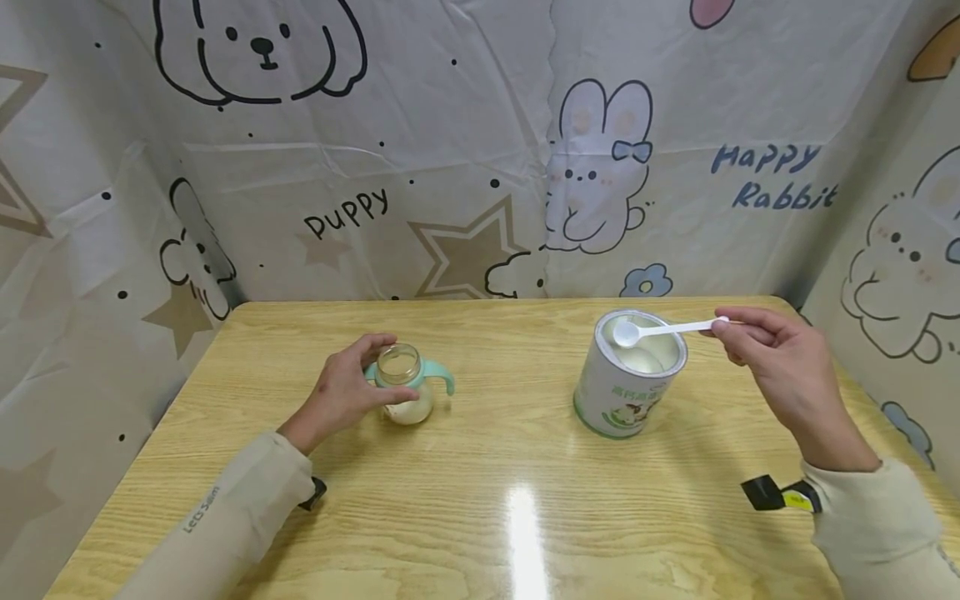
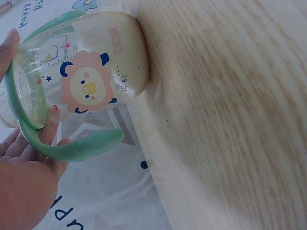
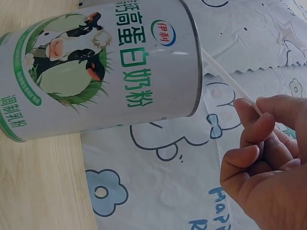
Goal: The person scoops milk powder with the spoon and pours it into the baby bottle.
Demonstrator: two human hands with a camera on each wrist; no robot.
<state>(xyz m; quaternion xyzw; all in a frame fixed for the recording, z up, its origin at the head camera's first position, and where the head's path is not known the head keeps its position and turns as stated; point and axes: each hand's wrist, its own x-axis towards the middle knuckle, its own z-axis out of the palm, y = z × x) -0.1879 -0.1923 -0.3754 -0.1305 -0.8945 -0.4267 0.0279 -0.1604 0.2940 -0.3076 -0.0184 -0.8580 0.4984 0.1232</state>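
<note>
My left hand (image 1: 347, 385) grips a clear baby bottle (image 1: 411, 411) by its neck, thumb on the near side and fingers behind. The bottle stands upright and uncapped, with mint-green handles (image 2: 88, 147), a lion-like face print and something pale in its lower part. Over at the right, my right hand (image 1: 783, 358) pinches the end of a white long-handled scoop (image 1: 677, 327) between thumb and fingers. The scoop's bowl is above the mouth of an open milk powder can (image 1: 615, 392); whether it holds powder I cannot tell. Pale powder (image 1: 647, 360) shows inside the can.
Both vessels stand on a light wood-grain table (image 1: 480, 467), well apart from each other. A cartoon-printed cloth (image 1: 465, 150) hangs behind the table and along both sides. Black straps (image 1: 763, 493) show at the cuffs.
</note>
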